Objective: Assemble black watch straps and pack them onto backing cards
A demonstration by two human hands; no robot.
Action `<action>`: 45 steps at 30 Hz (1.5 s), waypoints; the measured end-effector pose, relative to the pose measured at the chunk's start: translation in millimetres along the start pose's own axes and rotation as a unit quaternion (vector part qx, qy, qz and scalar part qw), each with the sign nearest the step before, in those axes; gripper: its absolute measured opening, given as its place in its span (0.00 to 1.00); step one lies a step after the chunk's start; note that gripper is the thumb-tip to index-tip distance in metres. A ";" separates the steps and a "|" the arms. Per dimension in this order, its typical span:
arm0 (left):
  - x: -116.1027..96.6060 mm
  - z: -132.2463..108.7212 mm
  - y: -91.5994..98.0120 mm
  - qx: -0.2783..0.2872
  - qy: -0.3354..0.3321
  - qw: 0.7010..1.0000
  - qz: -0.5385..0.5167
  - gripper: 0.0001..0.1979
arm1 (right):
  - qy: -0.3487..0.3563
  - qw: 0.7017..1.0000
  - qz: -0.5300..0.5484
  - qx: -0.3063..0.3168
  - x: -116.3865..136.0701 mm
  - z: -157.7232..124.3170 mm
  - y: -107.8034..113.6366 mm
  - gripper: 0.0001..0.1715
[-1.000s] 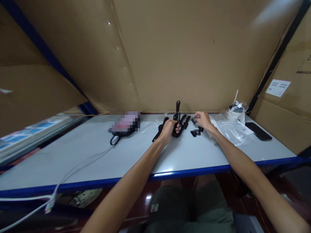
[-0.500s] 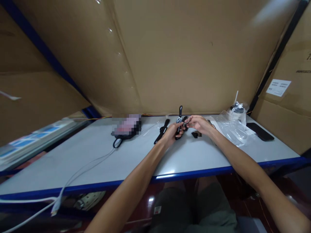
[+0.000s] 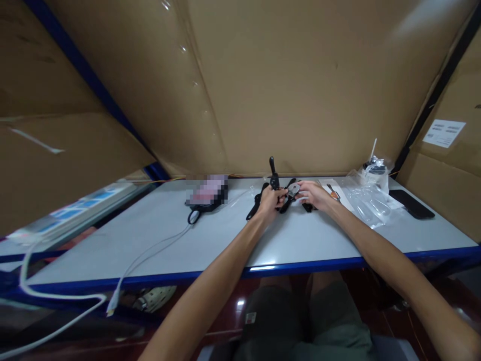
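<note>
While both forearms reach forward over the white table point(image 3: 158, 235), the hands meet near its far edge, just in front of the cardboard wall point(image 3: 281, 90). The left hand point(image 3: 271, 200) is curled closed around a black assembly point(image 3: 274, 175), of which one slim arm stands upright above the knuckles and further arms spread to the right. The right hand point(image 3: 314, 194) is partly closed, its thumb and fingertips pinched on a small grey piece point(image 3: 293, 189) that sits against the spread arms of the assembly, between the two hands. Whether the grey piece is seated on the assembly or only touching it cannot be told. A black strap point(image 3: 254, 206) lies on the table just left of the left hand, and small black parts point(image 3: 308, 207) lie just under the right hand. A sheet of paper point(image 3: 334, 188) lies near the right wrist, with clear plastic bags point(image 3: 366, 203) beside it, a wrapped cup with a straw point(image 3: 375, 168) behind them and a black phone point(image 3: 411, 204) farther right. To the left, well apart from the hands, a blurred item point(image 3: 208, 190) rests on the table, and a white cable point(image 3: 150, 250) runs from it to the near edge.
</note>
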State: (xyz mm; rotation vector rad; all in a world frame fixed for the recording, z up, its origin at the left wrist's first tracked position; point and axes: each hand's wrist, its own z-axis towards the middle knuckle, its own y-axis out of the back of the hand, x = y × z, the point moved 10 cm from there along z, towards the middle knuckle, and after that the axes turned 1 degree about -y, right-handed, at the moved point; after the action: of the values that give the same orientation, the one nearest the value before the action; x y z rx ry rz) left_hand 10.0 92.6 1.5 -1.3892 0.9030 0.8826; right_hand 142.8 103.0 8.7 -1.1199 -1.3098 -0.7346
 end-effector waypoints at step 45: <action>0.0 -11.3 -23.1 0.086 -0.013 0.995 0.041 0.10 | 0.131 0.938 -0.319 -0.040 40.7 -6.0 18.2 0.15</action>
State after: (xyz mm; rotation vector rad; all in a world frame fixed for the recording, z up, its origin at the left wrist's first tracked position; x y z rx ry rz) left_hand 31.0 81.3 11.2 -1.1965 0.9976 0.8616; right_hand 168.4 110.4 45.0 -0.6120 -1.4239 -1.3741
